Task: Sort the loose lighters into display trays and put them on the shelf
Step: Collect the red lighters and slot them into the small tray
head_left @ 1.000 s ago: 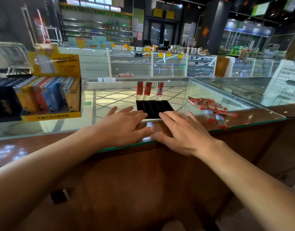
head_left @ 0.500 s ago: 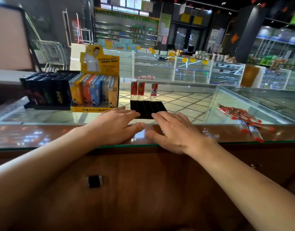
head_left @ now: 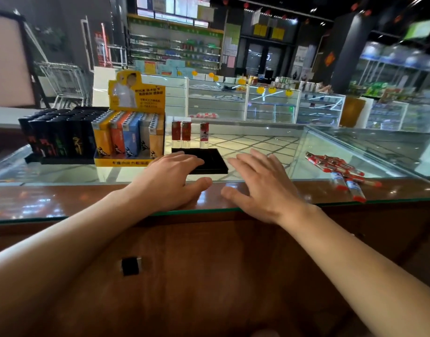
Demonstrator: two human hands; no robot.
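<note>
The black display tray [head_left: 210, 161] lies flat on the glass counter [head_left: 63, 173], just ahead of your hands, its near left corner under your left fingertips. Three red lighters [head_left: 186, 135] stand upright along its far edge, long axis vertical, metal heads up; two touch side by side, the third stands apart to their right. The rest of the tray's slots show black.

Your left hand [head_left: 171, 181] rests flat, fingers straight and close together, tips on the tray's near-left part, thumb lying on the counter's brown strip. Your right hand [head_left: 262, 186] is flat too, fingers spread wide, holding nothing; whether the palm touches the glass you can't tell. It sits just right of the tray, not on it.

Well off to the right of your right hand, a pile of loose lighters [head_left: 340, 170] lies flat on the glass, long axes running roughly away-left to near-right, some crossing each other; the nearest two reach the brown strip.

Left of your left hand, a yellow display box [head_left: 129, 142] of coloured lighters touches the tray's left side or nearly so; beyond it a tray of black lighters [head_left: 58, 139].

Bare glass lies between the right hand and the loose pile. The counter edge [head_left: 209, 211] runs under both wrists.
</note>
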